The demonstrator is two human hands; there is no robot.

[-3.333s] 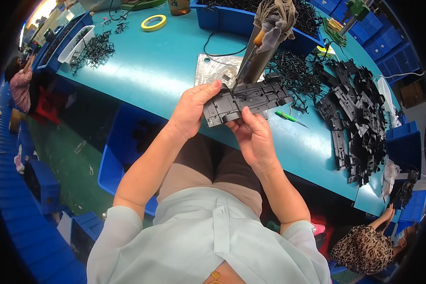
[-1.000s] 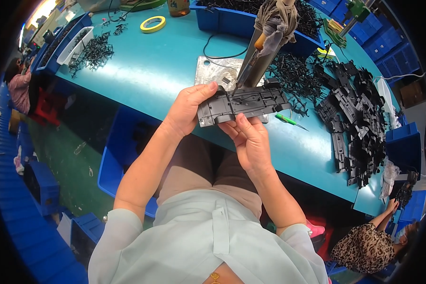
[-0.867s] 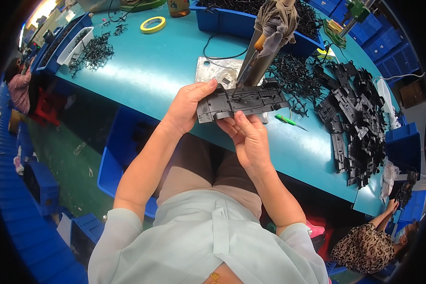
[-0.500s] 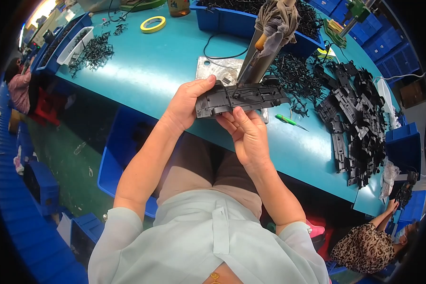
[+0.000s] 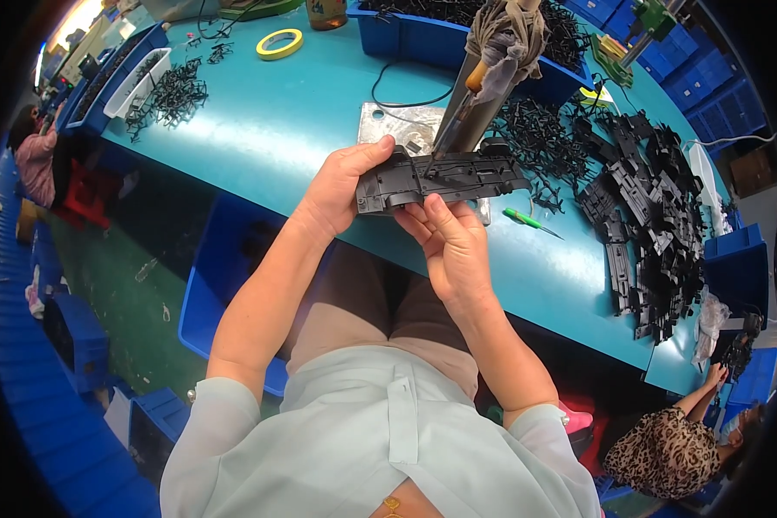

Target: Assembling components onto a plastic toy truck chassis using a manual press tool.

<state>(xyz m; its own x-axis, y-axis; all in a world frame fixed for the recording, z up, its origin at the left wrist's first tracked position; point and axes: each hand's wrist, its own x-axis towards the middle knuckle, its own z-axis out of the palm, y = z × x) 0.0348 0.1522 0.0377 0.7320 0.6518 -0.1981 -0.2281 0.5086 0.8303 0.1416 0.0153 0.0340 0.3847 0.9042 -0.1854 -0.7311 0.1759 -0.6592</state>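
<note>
With both hands I hold a long black plastic toy-car chassis (image 5: 457,180) above the table's front edge. My left hand (image 5: 347,186) grips its left end, thumb along the top. My right hand (image 5: 451,243) pinches the near long side, thumb on the edge and fingers curled beneath. A slim metal rod (image 5: 447,134) slants down in front of a grey post, its tip at the chassis's upper face; whether they touch I cannot tell. Grey-brown rag (image 5: 508,43) is wound round the post's top. Behind the chassis lies a metal plate (image 5: 397,128), partly covered.
More black chassis (image 5: 643,216) lie heaped at the right, beside small black frame-like parts (image 5: 535,134). A green-handled pointed tool (image 5: 531,223) lies near my right hand. Farther back are a blue bin (image 5: 406,34) and yellow tape (image 5: 279,44). Two people sit at the sides.
</note>
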